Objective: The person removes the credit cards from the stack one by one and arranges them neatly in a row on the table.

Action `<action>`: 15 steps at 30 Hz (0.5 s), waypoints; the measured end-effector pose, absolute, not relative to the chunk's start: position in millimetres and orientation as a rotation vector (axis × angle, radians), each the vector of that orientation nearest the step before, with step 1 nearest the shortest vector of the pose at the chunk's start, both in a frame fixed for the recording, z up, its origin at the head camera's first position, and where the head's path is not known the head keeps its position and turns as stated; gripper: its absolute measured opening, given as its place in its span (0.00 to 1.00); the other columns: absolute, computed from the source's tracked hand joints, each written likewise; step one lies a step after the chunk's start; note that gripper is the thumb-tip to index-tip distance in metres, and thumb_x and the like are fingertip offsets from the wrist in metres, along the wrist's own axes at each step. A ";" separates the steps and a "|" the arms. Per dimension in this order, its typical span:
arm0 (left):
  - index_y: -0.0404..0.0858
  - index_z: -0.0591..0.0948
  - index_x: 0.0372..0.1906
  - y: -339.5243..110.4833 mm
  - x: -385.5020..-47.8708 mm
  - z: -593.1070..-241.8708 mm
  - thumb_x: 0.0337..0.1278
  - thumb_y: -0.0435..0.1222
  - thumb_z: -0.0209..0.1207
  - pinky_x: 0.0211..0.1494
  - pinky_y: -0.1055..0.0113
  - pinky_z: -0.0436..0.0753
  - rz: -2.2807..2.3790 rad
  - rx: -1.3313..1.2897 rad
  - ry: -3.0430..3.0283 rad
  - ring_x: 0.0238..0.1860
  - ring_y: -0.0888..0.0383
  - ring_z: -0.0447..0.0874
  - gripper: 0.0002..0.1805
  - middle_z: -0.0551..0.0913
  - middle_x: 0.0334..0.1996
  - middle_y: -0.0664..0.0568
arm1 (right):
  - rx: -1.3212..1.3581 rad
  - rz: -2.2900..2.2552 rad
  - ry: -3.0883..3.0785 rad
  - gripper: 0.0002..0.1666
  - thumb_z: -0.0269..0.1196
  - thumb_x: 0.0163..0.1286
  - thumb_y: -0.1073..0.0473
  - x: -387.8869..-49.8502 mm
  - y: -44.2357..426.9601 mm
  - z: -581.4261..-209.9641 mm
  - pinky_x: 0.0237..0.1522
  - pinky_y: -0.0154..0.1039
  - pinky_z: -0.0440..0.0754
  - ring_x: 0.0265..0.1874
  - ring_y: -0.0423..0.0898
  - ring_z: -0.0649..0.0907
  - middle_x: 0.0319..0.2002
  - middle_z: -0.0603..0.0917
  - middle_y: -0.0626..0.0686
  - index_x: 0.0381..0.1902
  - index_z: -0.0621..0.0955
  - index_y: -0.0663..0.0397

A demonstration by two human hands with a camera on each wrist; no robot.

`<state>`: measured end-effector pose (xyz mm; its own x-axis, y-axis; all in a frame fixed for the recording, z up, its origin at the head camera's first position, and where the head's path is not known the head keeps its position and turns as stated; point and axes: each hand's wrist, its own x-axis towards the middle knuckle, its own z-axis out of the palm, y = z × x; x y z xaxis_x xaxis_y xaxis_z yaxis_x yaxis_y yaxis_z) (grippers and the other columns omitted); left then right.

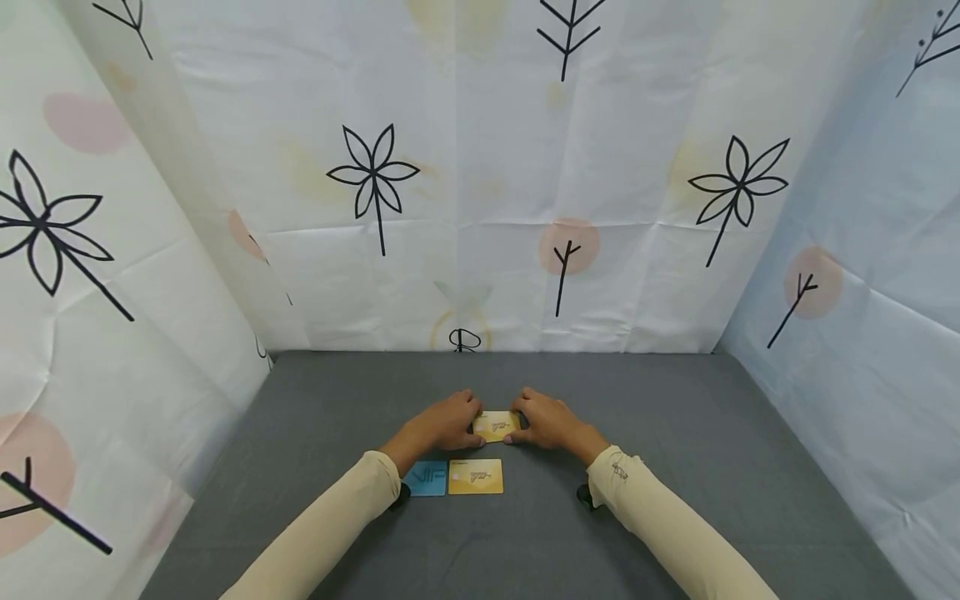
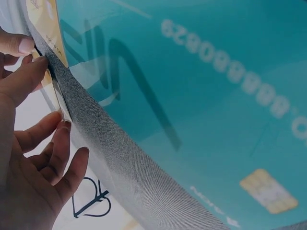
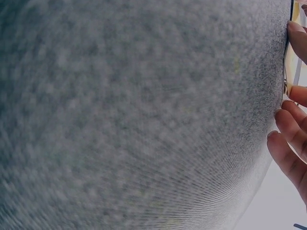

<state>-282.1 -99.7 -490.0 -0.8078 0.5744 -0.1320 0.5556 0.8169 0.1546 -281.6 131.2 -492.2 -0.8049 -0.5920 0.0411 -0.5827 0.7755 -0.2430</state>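
Between the two hands lies a yellow bank card (image 1: pixel 496 426) at the middle of the grey table. My left hand (image 1: pixel 452 421) holds its left end with thumb and index finger, the other fingers loosely bent. At the opposite end my right hand (image 1: pixel 551 422) grips the card the same way. Nearer to me a second yellow card (image 1: pixel 476 477) lies flat, with a blue-green card (image 1: pixel 427 479) beside it on the left. The left wrist view shows the blue-green card (image 2: pixel 201 86) close up, with a chip and raised digits. Part of it is hidden by the left forearm in the head view.
A grey cloth covers the table (image 1: pixel 637 533). White fabric walls (image 1: pixel 465 167) with printed plants and coloured spots enclose its back and both sides. Cream sleeves (image 1: pixel 322 533) cover both forearms, and a dark band sits at each wrist.
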 end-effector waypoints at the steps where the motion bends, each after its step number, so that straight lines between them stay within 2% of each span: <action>1: 0.41 0.77 0.54 -99.5 -281.7 -490.0 0.62 0.55 0.65 0.48 0.59 0.77 0.161 0.881 2.827 0.44 0.58 0.74 0.26 0.76 0.47 0.50 | -0.971 -0.379 2.927 0.31 0.70 0.62 0.37 -281.4 131.2 -492.1 0.30 0.37 0.68 0.31 0.38 0.71 0.41 0.75 0.47 0.54 0.83 0.51; 7: 0.42 0.76 0.53 -98.8 -281.2 -488.8 0.62 0.55 0.65 0.47 0.60 0.77 0.176 0.846 2.818 0.42 0.58 0.73 0.26 0.75 0.46 0.51 | -0.997 -0.361 2.949 0.31 0.70 0.62 0.36 -281.4 131.6 -494.1 0.29 0.36 0.68 0.30 0.37 0.71 0.39 0.75 0.46 0.53 0.82 0.51; 15: 0.41 0.75 0.54 -99.4 -281.4 -488.0 0.61 0.54 0.66 0.47 0.59 0.79 0.206 0.849 2.810 0.43 0.57 0.77 0.26 0.78 0.45 0.50 | -0.993 -0.378 2.949 0.30 0.71 0.61 0.38 -280.5 130.6 -493.5 0.29 0.37 0.69 0.30 0.38 0.72 0.39 0.77 0.46 0.52 0.81 0.52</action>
<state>-281.4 -99.4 -488.0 -0.8155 0.5593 -0.1488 0.5316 0.8255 0.1898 -280.5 130.6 -493.5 -0.7993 -0.5969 0.0698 -0.5952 0.7702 -0.2293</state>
